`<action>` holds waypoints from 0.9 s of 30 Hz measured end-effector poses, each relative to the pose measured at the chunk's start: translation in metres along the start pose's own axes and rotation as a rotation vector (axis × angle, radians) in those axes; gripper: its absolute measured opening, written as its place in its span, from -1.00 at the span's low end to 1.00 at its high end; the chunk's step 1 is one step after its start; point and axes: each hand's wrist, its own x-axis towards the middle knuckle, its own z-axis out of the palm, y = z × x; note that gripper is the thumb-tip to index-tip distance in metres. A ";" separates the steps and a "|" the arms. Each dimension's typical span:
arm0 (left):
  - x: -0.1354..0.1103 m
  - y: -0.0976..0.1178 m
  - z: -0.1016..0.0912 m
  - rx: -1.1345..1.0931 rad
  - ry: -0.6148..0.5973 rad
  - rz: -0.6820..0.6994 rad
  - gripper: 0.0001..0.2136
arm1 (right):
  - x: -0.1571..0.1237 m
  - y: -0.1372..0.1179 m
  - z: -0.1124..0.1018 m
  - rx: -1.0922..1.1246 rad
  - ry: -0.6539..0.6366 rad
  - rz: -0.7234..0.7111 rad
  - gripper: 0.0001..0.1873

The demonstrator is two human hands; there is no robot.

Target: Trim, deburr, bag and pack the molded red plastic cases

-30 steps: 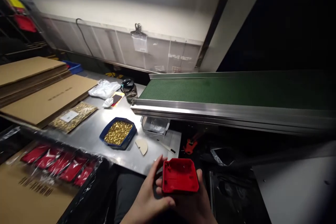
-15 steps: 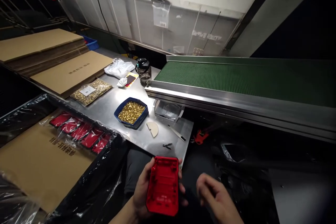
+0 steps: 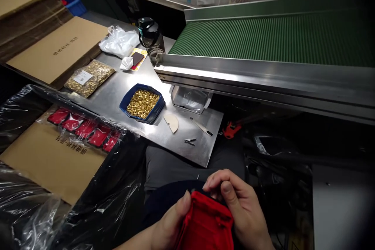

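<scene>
A red plastic shell [image 3: 206,226], an open tray-like casing with a dark rim, is tilted low in the view and runs past the bottom edge. My left hand [image 3: 171,222] grips its left side, thumb along the rim. Around its upper right corner curls my right hand [image 3: 244,207]; the thumb is bent above the rim, and some fingertips are hidden behind it. A tiny metallic piece [image 3: 198,176] shows against the dark clothing just above the shell. Nearest on the metal table [image 3: 193,156] lie a small nail-clipper-like tool [image 3: 190,141] and tweezers [image 3: 201,127].
A blue bin [image 3: 159,111] holds small brass pieces, beside a beige half-disc [image 3: 172,123]. Farther back are a bag of brass pieces [image 3: 99,76] and a water bottle [image 3: 154,43]. A green conveyor [image 3: 249,39] runs right. Bagged red parts [image 3: 84,128] lie in the lined box at left.
My right hand has come from the right onto the shell's upper corner. The shell has moved lower and tilted. The camera view has dipped.
</scene>
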 end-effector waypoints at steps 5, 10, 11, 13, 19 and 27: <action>0.010 0.003 0.006 -0.043 0.024 -0.057 -0.12 | 0.003 0.004 -0.007 -0.037 0.087 0.008 -0.62; 0.012 0.005 0.007 -0.065 0.038 -0.080 -0.18 | 0.004 0.006 -0.005 -0.083 0.256 -0.011 -0.57; 0.012 0.005 0.007 -0.066 0.045 -0.083 -0.18 | 0.004 0.007 -0.004 -0.062 0.264 -0.012 -0.57; 0.011 0.005 0.007 -0.069 0.065 -0.083 -0.20 | 0.002 0.009 -0.004 -0.015 0.249 0.002 -0.59; 0.009 0.005 0.012 -0.099 0.096 -0.119 -0.18 | -0.002 0.015 -0.005 -0.069 0.317 -0.047 -0.57; 0.013 0.002 0.018 -0.201 0.047 -0.040 -0.34 | -0.006 0.019 -0.005 -0.033 0.302 -0.051 -0.62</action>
